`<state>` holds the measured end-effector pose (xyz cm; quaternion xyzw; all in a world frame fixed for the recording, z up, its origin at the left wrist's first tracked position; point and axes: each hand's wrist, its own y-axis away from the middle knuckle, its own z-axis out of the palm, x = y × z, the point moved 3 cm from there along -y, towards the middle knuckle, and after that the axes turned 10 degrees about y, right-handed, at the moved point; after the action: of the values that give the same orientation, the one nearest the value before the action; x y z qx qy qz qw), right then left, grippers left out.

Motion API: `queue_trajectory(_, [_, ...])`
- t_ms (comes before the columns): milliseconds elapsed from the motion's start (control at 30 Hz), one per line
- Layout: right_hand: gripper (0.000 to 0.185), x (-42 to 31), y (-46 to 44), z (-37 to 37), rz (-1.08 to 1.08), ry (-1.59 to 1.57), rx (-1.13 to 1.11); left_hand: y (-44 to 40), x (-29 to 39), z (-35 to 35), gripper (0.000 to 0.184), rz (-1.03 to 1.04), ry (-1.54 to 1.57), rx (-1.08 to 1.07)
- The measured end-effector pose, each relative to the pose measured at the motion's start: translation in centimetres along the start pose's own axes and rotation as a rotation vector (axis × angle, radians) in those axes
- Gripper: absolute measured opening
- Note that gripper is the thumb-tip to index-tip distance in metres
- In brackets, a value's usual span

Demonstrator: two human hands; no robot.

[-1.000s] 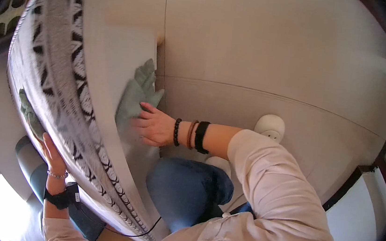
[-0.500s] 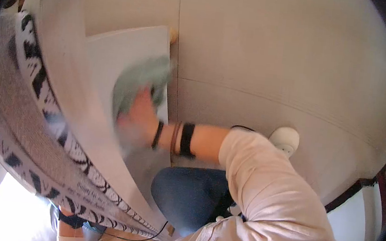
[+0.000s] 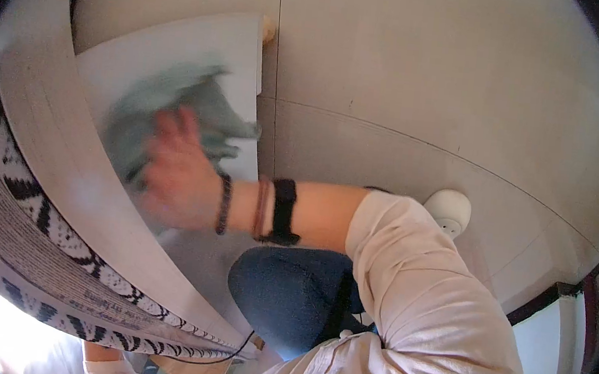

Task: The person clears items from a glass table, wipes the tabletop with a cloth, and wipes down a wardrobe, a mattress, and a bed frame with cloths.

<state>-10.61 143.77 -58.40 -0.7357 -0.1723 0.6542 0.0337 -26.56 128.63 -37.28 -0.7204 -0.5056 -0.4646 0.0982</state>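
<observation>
My right hand [image 3: 177, 174] presses down on a grey-green cloth [image 3: 169, 107], its fingers blurred by motion and partly sunk in the folds. The bunched cloth lies on a low white panel [image 3: 237, 49], with one corner reaching the panel's right edge. Dark bands circle the right wrist. Of my left arm, only a strip of wrist and a pale sleeve [image 3: 112, 373] show at the bottom left; the fingers of that hand are hidden behind the table edge.
A pale table edge [image 3: 67, 104] curves down the left side, bearing a cover with a black-and-white patterned border [image 3: 28, 195]. A dark cable [image 3: 231, 355] hangs near its lower end. My knee [image 3: 288, 295] is below the right arm. A white shoe [image 3: 449, 208] rests on the tiled floor [image 3: 414, 68].
My right hand and the cloth have moved left across the white panel. The view has shifted slightly, so more of the panel shows. The left wrist sits lower in the picture.
</observation>
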Motion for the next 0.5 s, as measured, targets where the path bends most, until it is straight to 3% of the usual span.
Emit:
queue_trajectory(33, [0.040, -2.1, -1.1, -1.8, -0.287, -0.085, 0.119, 0.0, -0.1, 0.0, 0.049, -0.003, -0.001, 0.001])
queue_trajectory(67, [0.040, -1.3, -3.4, -3.5, -0.282, -0.088, 0.115, 0.0, -0.3, 0.5, 0.050, -0.010, -0.001, 0.001])
queue_trajectory(133, [0.039, 2.5, -6.8, -3.4, 0.050, 0.134, -0.529, 0.1, -0.3, 0.2, 0.050, -0.015, 0.006, 0.001])
queue_trajectory(200, [0.036, 9.7, -5.0, -1.2, 0.638, -0.454, 0.141, 0.2, -0.5, 0.2, 0.050, -0.016, 0.015, 0.003])
queue_trajectory(267, [0.039, 11.6, 0.5, 3.1, 0.312, 0.500, 0.049, 0.2, -0.7, 0.3, 0.050, -0.018, 0.017, -0.001])
queue_trajectory(333, [0.045, 5.7, 4.7, 1.9, 0.577, -0.205, 0.166, 0.0, -0.8, 0.5, 0.050, -0.026, 0.018, -0.002])
queue_trajectory(400, [0.049, 0.9, 7.2, 0.4, -0.011, 0.128, -0.385, 0.0, -0.7, 0.4, 0.050, -0.038, 0.010, 0.001])
queue_trajectory(433, [0.049, 1.2, 6.7, 0.4, -0.011, 0.114, -0.380, 0.0, -0.6, 0.5, 0.050, -0.042, 0.008, 0.002])
queue_trajectory(500, [0.045, 2.4, 3.2, 0.1, -0.088, -0.104, -0.145, 0.0, -0.3, 0.5, 0.050, -0.049, 0.008, 0.007])
